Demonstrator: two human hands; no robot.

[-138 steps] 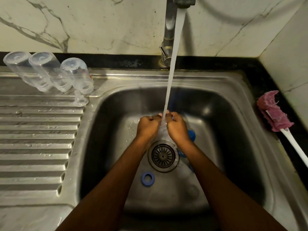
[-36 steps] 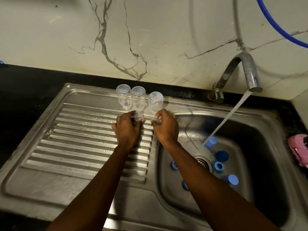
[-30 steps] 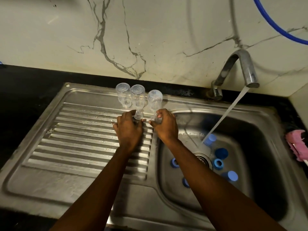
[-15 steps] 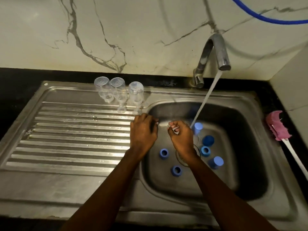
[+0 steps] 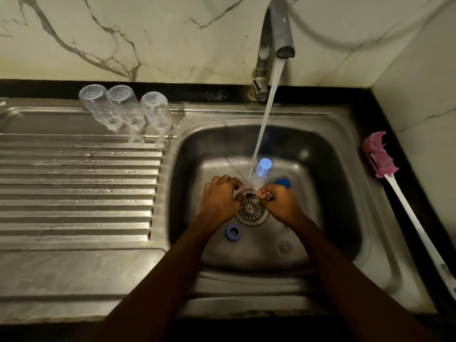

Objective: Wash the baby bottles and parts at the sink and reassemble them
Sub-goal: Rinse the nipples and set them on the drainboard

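Both my hands are low in the sink basin (image 5: 320, 169), over the drain strainer (image 5: 250, 209), under the running water (image 5: 266, 119). My left hand (image 5: 219, 199) has loosely curled fingers and nothing shows in it. My right hand (image 5: 280, 201) has its fingertips pinched together; blur hides whether they hold anything. A blue ring (image 5: 232, 233), a pale blue cap (image 5: 263, 167), another blue part (image 5: 283, 182) and a clear teat (image 5: 285, 246) lie in the basin. Three clear bottles (image 5: 121, 102) stand upside down at the back of the drainboard, with two clear teats (image 5: 136, 139) in front of them.
The faucet (image 5: 281, 33) runs from the back wall. A pink bottle brush (image 5: 380, 157) with a long white handle lies on the dark counter to the right of the sink. The ribbed steel drainboard (image 5: 74, 188) stretches to the left.
Both hands left the bottles and teats on the drainboard and moved right and down into the basin, under the water over the drain.
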